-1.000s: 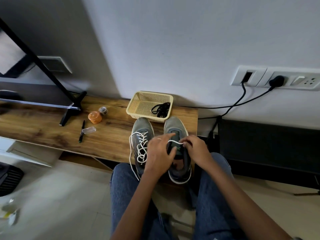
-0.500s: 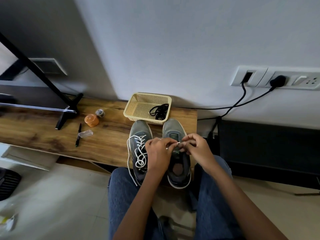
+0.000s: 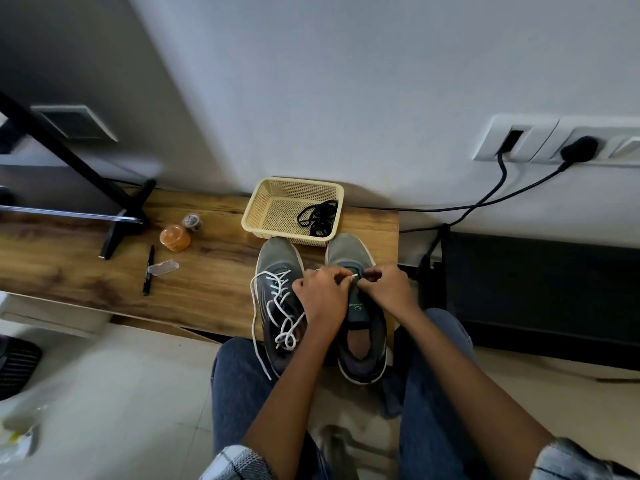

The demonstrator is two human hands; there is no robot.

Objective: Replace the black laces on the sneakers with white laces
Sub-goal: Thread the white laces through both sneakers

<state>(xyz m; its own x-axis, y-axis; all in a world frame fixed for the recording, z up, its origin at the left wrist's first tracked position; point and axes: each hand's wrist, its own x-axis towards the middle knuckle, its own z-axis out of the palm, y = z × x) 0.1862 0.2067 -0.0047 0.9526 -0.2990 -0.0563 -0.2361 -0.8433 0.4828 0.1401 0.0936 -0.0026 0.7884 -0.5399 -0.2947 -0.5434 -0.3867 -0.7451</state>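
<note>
1. Wooden bench (image 3: 214, 271): long plank against the wall, carrying all items below.
2. Basket (image 3: 266, 197): cream mesh, at 12 o'clock from the shoes, touching or just behind their toes. Holds the black laces (image 3: 320, 216), coiled in its right half, which suggests both are already off.
3. Left sneaker (image 3: 277, 268): grey, toe toward the wall. Its white lace (image 3: 282, 306) is threaded through the eyelets, ends loose and untied, one end trailing to 7 o'clock over the bench edge.
4. Right sneaker (image 3: 367, 355): just beside the first, at its 3 o'clock. Tongue exposed, no lacing seen on the visible part; judged the shoe in hand.
5. Left hand (image 3: 322, 299): fingers curled over the right shoe's forefoot, pinching one tip of the second white lace (image 3: 354, 277).
6. Right hand (image 3: 389, 289): fingers curled at 3 o'clock of the left hand, nearly touching it; it appears to pinch the same lace, though the grip is partly hidden.
7. Orange jar (image 3: 175, 238), small tin (image 3: 192, 221), pen (image 3: 149, 270), clear cap (image 3: 162, 267): grouped near 9 o'clock, well apart from the shoes.
8. Handling note: judged step is starting the lowest eyelets. Advisable to centre the lace, even both ends, and feed each tip straight without twisting.
</note>
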